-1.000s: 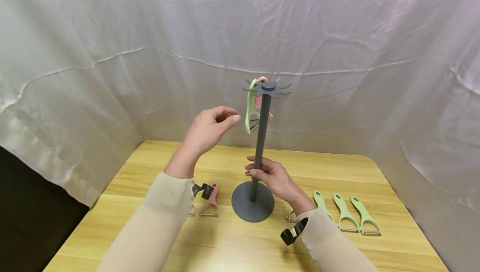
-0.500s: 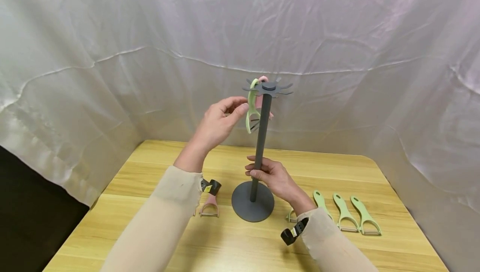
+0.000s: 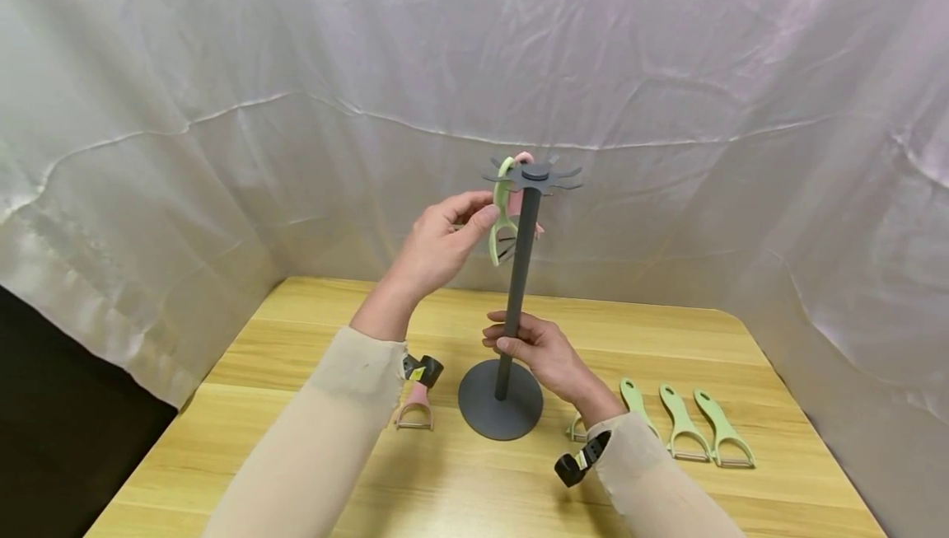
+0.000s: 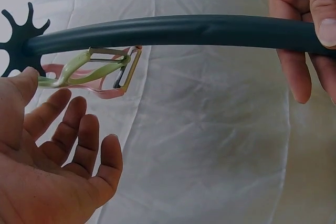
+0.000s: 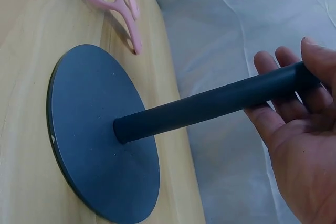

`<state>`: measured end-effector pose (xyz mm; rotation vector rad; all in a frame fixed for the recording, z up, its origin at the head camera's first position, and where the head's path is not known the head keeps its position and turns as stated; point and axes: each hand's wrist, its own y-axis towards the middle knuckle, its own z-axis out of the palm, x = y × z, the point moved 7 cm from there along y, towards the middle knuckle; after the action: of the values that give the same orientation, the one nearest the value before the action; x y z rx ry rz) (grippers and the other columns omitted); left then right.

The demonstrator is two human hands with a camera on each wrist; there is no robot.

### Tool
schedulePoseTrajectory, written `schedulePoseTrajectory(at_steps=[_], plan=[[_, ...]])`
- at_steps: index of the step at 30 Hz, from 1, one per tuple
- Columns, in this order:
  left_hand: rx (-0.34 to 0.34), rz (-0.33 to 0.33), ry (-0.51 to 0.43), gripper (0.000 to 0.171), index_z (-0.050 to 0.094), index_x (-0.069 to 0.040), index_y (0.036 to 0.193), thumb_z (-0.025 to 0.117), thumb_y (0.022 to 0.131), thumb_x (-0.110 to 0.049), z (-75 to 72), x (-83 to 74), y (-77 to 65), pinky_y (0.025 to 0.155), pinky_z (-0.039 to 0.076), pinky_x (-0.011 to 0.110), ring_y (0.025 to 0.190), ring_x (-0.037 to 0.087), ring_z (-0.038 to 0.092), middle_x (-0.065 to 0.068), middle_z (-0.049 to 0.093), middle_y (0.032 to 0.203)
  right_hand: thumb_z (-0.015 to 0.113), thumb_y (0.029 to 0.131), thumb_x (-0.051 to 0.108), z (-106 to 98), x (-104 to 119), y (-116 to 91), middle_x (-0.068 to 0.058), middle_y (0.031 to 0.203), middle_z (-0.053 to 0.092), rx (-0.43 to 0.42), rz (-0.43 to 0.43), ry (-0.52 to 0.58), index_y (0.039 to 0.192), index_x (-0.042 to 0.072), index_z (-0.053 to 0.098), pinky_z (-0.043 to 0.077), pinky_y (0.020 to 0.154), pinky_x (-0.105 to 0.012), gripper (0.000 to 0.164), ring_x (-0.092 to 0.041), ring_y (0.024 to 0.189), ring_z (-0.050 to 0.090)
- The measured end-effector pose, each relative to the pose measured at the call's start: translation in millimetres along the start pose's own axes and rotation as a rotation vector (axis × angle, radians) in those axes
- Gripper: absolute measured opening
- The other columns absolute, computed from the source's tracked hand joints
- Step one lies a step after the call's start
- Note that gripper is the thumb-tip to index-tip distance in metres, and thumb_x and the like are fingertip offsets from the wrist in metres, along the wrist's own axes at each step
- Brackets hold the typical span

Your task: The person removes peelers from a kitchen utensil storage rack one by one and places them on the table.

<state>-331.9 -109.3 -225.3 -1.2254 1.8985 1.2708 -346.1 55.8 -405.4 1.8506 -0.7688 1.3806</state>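
A dark grey stand [image 3: 521,266] with a round base [image 3: 500,399] and a hooked top rises from the table. My right hand [image 3: 544,354] grips its pole low down, thumb on one side and fingers on the other. From the hooks hang a green peeler [image 3: 500,204] and, partly behind it, a pink peeler [image 4: 107,94]. My left hand [image 3: 442,240] is up beside the green peeler, thumb tip against its handle. In the left wrist view its other fingers are loosely bent and spread below the handle, not wrapped round it.
Several green peelers [image 3: 682,423] lie on the table's right side, one partly covered by my right wrist. Pink peelers [image 5: 123,11] lie left of the base, one [image 3: 415,406] partly behind my left wrist camera [image 3: 426,371]. Pale curtains [image 3: 371,52] surround the wooden table [image 3: 615,497].
My left hand has moved right and up to the green peeler and now touches it. The stand's top has tipped slightly right. My right hand has kept its grip on the pole.
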Motion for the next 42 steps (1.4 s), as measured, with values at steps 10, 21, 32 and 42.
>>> schedulePoseTrajectory(at_steps=[10, 21, 32, 42], plan=[[0.019, -0.001, -0.027, 0.041, 0.067, -0.024, 0.142, 0.058, 0.108, -0.045, 3.5, 1.4, 0.6, 0.107, 0.050, 0.050, 0.122, 0.017, 0.064, -0.005, 0.072, 0.126, 0.065, 0.106, 0.014, -0.2, -1.6, -0.6, -0.028, 0.138, 0.066, 0.006, 0.013, 0.007, 0.149, 0.004, 0.057, 0.057, 0.105, -0.043, 0.045, -0.035, 0.124, 0.070], [0.056, -0.005, -0.064, 0.043, 0.062, -0.017, 0.147, 0.059, 0.109, -0.038, 8.2, 3.4, 7.6, 0.110, 0.049, 0.048, 0.126, 0.021, 0.063, 0.001, 0.070, 0.133, 0.066, 0.105, 0.014, -2.2, -2.3, -0.5, -0.033, 0.138, 0.063, 0.002, 0.009, 0.018, 0.147, 0.001, 0.058, 0.057, 0.104, -0.042, 0.045, -0.037, 0.124, 0.069], [0.074, -0.008, -0.120, 0.035, 0.067, -0.014, 0.140, 0.061, 0.109, -0.029, 11.9, 3.5, 11.0, 0.107, 0.051, 0.047, 0.122, 0.021, 0.064, 0.004, 0.070, 0.129, 0.067, 0.105, 0.014, -3.8, -2.1, 0.0, -0.027, 0.135, 0.068, -0.003, 0.009, 0.014, 0.146, 0.002, 0.059, 0.058, 0.103, -0.040, 0.043, -0.035, 0.124, 0.070], [0.047, -0.008, -0.170, 0.034, 0.068, -0.008, 0.137, 0.063, 0.108, -0.024, 10.9, 1.8, 11.9, 0.101, 0.051, 0.044, 0.116, 0.022, 0.064, 0.013, 0.070, 0.127, 0.067, 0.105, 0.013, -4.2, -2.3, 0.3, -0.033, 0.136, 0.064, -0.002, 0.007, 0.012, 0.146, 0.001, 0.059, 0.058, 0.102, -0.039, 0.044, -0.036, 0.124, 0.070]])
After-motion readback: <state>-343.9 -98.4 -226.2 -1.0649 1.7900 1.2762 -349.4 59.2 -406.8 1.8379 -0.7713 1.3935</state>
